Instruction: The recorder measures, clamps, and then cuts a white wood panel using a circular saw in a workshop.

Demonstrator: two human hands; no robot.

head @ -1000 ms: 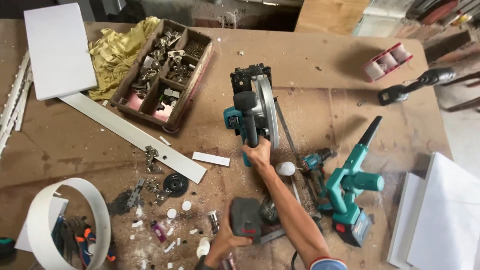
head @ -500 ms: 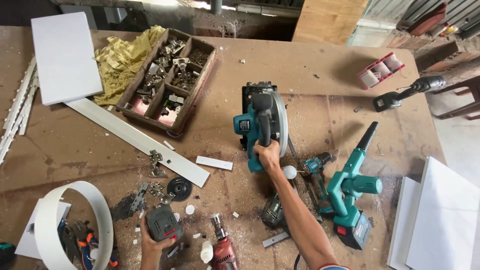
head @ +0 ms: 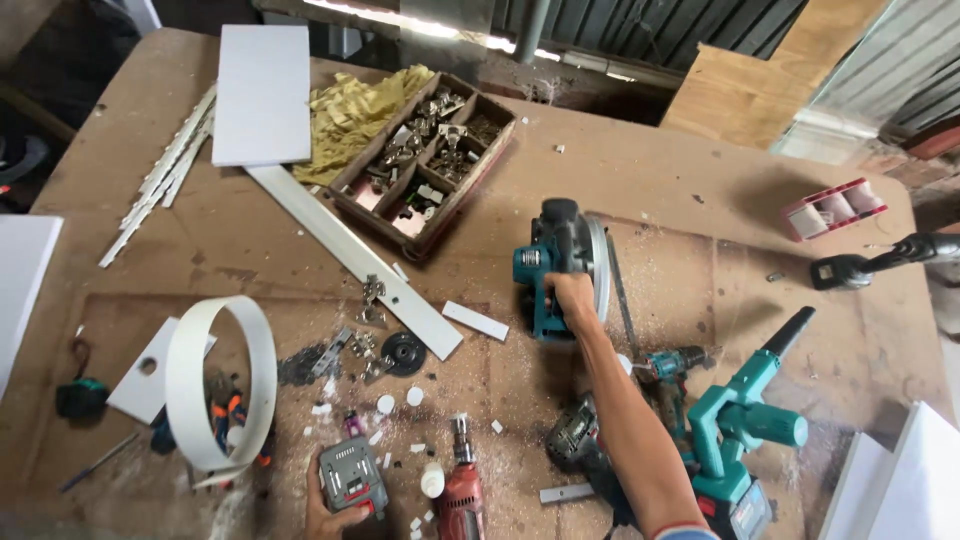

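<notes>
The right hand (head: pixel 572 292) is gripping the handle of the teal circular saw (head: pixel 562 262), which is standing on the wooden worktable (head: pixel 700 190) a little to the right of the wooden parts tray (head: pixel 425 170). Compared with 1 second ago, the left hand (head: pixel 330 512) has moved away from the tools below the saw and is now closing around a grey battery pack (head: pixel 352 477), far to the lower left of the saw; the saw itself has stayed in place. Just below the saw, 1 small teal drill (head: pixel 672 365) and 1 teal blower (head: pixel 745 420) are lying close beside the right forearm. A red drill (head: pixel 462 490) is lying right of the battery pack, with white caps and chips scattered between it and the saw. A white band coil (head: pixel 215 390) is resting well to the left.
</notes>
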